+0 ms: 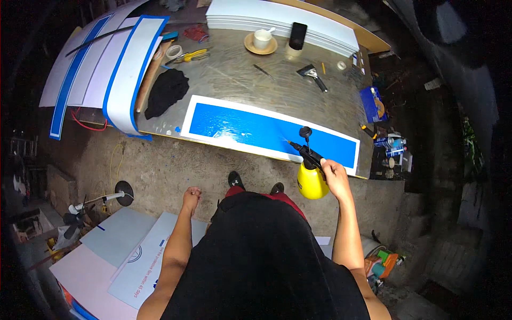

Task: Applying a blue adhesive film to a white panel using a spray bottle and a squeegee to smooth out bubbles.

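My right hand [335,176] is wrapped round the black handle of a yellow pump sprayer [312,183]. The sprayer stays upright at the table's near edge, its nozzle pointing left over a long blue panel with a white border [242,126]. A fine mist shows just off the nozzle tip. Wet, shiny patches cover the panel's left part. Below the table edge, over the floor, my left hand [192,198] hangs with its fingers curled in and nothing visible in them.
On the metal table [229,69] are a black cloth [167,93], a squeegee [312,78], a cup on a saucer [262,40], a phone [298,36] and yellow-handled scissors [195,55]. Stacked white boards [282,26] line the back. Large sheets [120,234] lie at lower left.
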The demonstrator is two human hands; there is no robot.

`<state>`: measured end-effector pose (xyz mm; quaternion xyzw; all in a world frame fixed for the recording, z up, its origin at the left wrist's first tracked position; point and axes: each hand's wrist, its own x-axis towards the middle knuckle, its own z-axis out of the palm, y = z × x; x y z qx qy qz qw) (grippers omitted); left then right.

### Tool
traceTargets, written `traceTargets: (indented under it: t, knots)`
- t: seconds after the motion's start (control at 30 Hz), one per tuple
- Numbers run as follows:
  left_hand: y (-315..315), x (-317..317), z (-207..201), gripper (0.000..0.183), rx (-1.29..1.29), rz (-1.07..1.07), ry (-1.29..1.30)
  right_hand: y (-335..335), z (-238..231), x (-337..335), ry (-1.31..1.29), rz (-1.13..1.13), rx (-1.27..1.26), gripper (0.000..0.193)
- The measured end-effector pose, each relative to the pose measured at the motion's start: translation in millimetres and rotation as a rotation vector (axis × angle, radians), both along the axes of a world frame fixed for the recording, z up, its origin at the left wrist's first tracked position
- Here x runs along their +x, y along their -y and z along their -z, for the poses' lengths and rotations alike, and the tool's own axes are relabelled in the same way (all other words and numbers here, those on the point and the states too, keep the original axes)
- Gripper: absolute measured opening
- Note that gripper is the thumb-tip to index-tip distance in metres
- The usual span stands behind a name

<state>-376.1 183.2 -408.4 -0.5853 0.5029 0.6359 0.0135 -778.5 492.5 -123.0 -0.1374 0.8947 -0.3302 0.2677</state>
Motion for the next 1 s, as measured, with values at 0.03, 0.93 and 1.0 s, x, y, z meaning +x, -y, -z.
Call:
traceTargets:
  t: [0.03, 0.93, 1.0]
  knots:
    - [-5, -7, -2, 0.023, -0.004, 0.01, -0.001, -11, -1, -3, -0.007, 0.002, 0.005, 0.05]
    - [-203, -42, -26, 0.023, -0.087, 0.139, 0.008, -225, 37, -75, -0.009, 0.08, -0.139, 0.05]
    - [-203, -51, -29, 0.023, -0.098, 0.145, 0.008, -239, 38, -79, 0.019, 0.12, -0.165, 0.051]
